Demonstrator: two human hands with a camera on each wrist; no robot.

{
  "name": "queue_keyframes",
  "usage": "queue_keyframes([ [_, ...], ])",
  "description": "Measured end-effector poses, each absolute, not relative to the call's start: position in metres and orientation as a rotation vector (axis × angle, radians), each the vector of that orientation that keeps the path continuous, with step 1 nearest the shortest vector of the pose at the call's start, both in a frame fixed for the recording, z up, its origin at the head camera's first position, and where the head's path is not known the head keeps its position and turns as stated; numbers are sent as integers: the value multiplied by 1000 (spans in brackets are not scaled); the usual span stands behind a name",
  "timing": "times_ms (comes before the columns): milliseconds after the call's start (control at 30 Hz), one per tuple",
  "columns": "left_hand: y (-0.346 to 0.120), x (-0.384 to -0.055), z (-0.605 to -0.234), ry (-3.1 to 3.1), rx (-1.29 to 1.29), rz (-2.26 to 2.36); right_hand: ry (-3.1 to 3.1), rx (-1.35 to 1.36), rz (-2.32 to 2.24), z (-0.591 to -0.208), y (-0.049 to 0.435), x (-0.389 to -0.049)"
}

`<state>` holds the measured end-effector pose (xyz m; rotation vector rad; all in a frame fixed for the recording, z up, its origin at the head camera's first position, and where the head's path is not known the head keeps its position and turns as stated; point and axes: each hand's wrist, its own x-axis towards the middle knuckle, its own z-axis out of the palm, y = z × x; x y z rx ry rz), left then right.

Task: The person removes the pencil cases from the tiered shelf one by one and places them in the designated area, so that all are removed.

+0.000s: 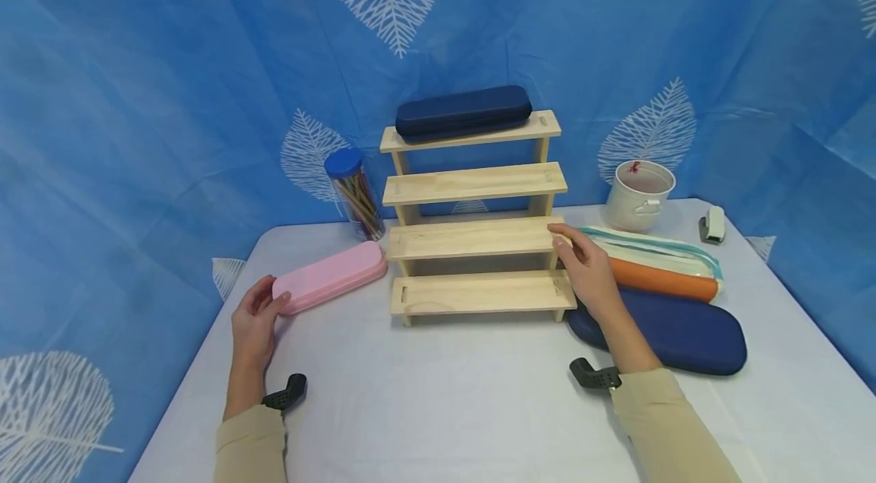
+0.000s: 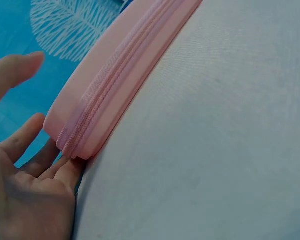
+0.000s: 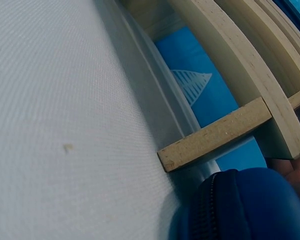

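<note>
My left hand (image 1: 255,323) is at the near end of a pink zippered pencil case (image 1: 330,278) lying on the table. In the left wrist view its fingers touch the end of the case, while the thumb stands apart from it. A stepped wooden display rack (image 1: 479,293) stands mid-table. My right hand (image 1: 588,270) grips the right end of its second tier from the bottom, with thumb and forefinger at the board's end. In the right wrist view most of that hand is hidden beyond the rack. A dark blue pencil case (image 1: 465,114) lies on the top tier.
Right of the rack lie a navy case (image 1: 677,331) and an orange, cream and teal pouch (image 1: 664,278). Behind them stand a white mug (image 1: 636,201) and a small stapler (image 1: 713,224). A blue-lidded jar of pencils (image 1: 356,198) leans left of the rack. Blue curtain (image 1: 205,87) surrounds the table.
</note>
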<state>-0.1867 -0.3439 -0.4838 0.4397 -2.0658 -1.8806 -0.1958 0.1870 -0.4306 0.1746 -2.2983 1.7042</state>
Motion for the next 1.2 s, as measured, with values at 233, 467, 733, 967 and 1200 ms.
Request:
queue_keyframes([
  [233,-340,-184,-481,-1948,464,-1916,-2300,181,1691,-431,187,-197],
  [467,-334,-186,-477,-1874,473,-1726,-2273,182,1710,-431,188,-199],
  [733,-311,-196,-455,-1802,368,-1595,-2276,186,1712,-431,186,-198],
  [967,-293,-208,-438,-1716,237,-1741,-2272,189,1715,-431,187,-198],
  [1200,-278,-215,-431,-1712,191,-1835,-2276,191,1726,-431,188,-197],
])
